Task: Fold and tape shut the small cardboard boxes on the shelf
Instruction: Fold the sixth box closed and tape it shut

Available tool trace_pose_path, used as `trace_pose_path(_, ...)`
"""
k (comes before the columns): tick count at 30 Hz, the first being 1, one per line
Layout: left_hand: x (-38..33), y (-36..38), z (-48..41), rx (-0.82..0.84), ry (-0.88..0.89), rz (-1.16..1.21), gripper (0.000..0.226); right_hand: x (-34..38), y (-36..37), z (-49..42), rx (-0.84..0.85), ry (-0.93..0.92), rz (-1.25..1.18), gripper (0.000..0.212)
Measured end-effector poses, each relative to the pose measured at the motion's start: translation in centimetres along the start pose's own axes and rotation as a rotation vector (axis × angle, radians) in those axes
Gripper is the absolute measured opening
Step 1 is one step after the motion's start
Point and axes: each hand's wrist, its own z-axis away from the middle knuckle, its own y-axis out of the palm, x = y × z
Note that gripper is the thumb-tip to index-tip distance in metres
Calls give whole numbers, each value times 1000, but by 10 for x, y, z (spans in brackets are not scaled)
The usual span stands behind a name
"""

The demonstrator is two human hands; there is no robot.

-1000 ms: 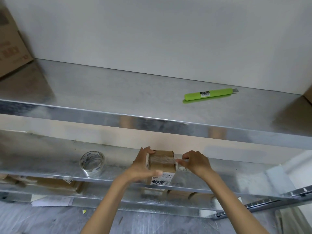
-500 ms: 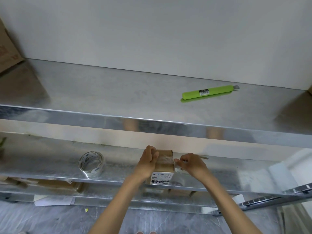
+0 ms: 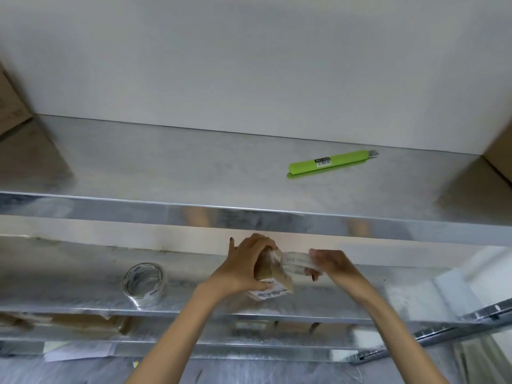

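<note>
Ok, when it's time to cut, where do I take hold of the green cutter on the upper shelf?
I'd take the green cutter by the middle of its handle, near the label, coming from above with fingers across its narrow width. It lies flat on the upper shelf, long axis left to right, with the blade poking out at its right end, so keep off that end.

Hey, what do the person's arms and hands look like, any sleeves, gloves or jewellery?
The left forearm and right forearm are bare to the frame edge: no sleeves, gloves, watch or bracelet show. The left hand and right hand have dark-painted fingernails; no ring can be made out.
</note>
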Motion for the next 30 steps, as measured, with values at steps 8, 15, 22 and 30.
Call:
trace_pose_path(8,24,33,18,-51,-83,510,74,42,-6,-5,-11,-154,654,37)
trace_pose_path(15,48,41,34,-127,-167,579,72,14,19,-24,17,-104,792,49)
trace_pose_path(22,61,51,45,-190,-242,637,71,2,29,-30,-112,-79,931,57)
trace_pose_path(30,59,48,48,-154,-283,660,70,-27,47,-43,-110,15,865,71)
